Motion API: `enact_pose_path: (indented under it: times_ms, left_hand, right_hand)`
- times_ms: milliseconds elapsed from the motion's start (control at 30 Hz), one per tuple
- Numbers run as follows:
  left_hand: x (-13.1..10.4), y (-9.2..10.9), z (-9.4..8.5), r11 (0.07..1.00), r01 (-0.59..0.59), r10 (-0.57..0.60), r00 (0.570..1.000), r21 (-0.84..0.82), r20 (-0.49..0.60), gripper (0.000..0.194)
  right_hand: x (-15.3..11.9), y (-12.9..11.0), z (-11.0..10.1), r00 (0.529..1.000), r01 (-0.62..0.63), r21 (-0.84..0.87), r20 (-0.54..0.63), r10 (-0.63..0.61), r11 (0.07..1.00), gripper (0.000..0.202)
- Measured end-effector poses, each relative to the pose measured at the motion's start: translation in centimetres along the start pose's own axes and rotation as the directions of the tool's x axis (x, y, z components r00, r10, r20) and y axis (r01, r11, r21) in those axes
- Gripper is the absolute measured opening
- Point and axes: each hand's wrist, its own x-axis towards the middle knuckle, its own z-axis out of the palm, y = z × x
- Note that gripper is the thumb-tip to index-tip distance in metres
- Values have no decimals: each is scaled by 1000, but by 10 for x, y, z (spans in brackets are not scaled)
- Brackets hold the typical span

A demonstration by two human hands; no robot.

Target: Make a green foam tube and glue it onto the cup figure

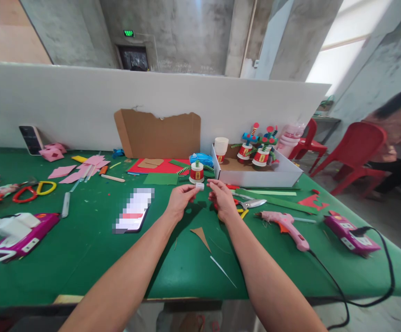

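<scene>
Green tabletop [96,267]; my left hand [179,200] pinches small white roll [200,186], right hand [224,203] beside it, can't tell its grip. Cup figure [196,173] behind: arms on, head missing; two fuller figures [261,157] in white box [255,179].

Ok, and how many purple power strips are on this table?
2. One strip lies on the left with white plugs in it; the other one is on the right, beyond the pink glue gun, with a black plug.
</scene>
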Motion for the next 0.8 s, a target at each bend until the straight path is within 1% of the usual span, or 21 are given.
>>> enact_pose_path:
  times_ms: [67,133,200,233,267,300,367,433,467,500,533,567,600,667,700,733,800]
  left_hand:
    - [1,-1,-1,1000,-5,5,1000,-14,20,38]
    - [2,-2,-1,1000,-3,4,999,-27,36,39]
    - [3,-4,-3,1000,3,-2,999,-31,36,39]
    - [4,-4,-3,1000,5,-4,999,-31,33,39]
    - [4,-5,-4,1000,4,-4,999,-28,32,39]
    - [3,-5,-4,1000,2,-2,999,-24,36,39]
    - [2,-5,-4,1000,-8,9,998,-16,62,37]
    - [1,-5,-3,1000,-19,21,996,-19,92,35]
    - [0,-5,-2,999,-21,24,995,-29,99,34]
    - [-1,-5,-2,999,-20,24,995,-43,100,33]
    - [-1,-4,-1,998,-19,24,995,-56,99,33]
    - [-1,-4,0,997,-19,26,995,-69,97,32]
    - [-1,-4,0,997,-21,28,995,-78,95,31]
    - [-1,-3,0,996,-29,36,995,-82,95,30]
    - [0,-3,0,996,-32,40,994,-78,98,29]
    - [0,-3,0,997,-36,43,994,-72,101,29]
    - [0,-3,0,997,-40,46,992,-58,113,28]
  right_hand:
    - [0,1,-1,997,17,-79,83,-10,997,36]
    - [1,2,-1,991,57,-139,124,-40,989,41]
    - [3,3,-1,988,145,-200,83,-131,969,41]
    - [3,2,-1,978,208,-251,43,-204,945,39]
    - [2,0,-1,958,275,-316,9,-287,908,37]
    - [-1,-3,-2,929,339,-389,-6,-370,857,35]
    - [-13,-12,-8,863,439,-533,27,-505,723,31]
    - [-34,-25,-25,815,497,-651,123,-567,573,29]
    - [-47,-32,-37,793,498,-730,165,-587,467,28]
    - [-59,-39,-52,774,464,-814,180,-607,350,26]
    - [-72,-45,-70,767,392,-892,181,-616,226,24]
    - [-82,-51,-90,778,283,-952,161,-607,112,24]
    - [-91,-55,-109,804,150,-989,114,-584,14,25]
    - [-100,-62,-145,877,-108,-983,-25,-480,-147,28]
    - [-102,-63,-158,901,-206,-958,-106,-420,-198,30]
    - [-102,-63,-168,920,-260,-938,-167,-355,-231,32]
    - [-99,-62,-179,933,-308,-915,-238,-269,-260,31]
